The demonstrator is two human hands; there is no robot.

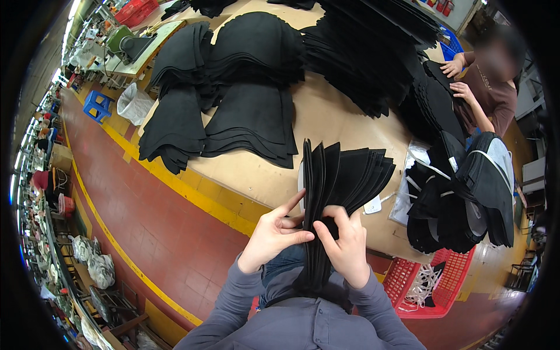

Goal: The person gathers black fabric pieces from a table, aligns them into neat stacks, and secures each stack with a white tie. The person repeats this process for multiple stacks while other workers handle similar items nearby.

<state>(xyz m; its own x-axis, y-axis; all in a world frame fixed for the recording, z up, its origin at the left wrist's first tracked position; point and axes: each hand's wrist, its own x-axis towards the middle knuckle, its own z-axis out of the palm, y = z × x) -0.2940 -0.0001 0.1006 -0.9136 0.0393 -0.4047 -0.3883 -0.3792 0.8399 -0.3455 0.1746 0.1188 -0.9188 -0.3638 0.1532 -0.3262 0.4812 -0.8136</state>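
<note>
Low in the centre of the frame, grey sleeves rise to two bare hands working a fanned bundle of black curved fabric panels (341, 175). The left hand (273, 233) pinches the bundle's near edge, index finger stretched up along it. The right hand (348, 244) is clamped around the lower stem of the bundle, thumb in front. The panels stand upright between both hands and splay toward the right. At lower right sits a red plastic basket (452, 274). Beyond the hands, the tan worktable (326, 116) carries stacks of black cut pieces (245, 87) across the upper middle. At upper right, another person's hands (458, 79) rest on more black pieces.
</note>
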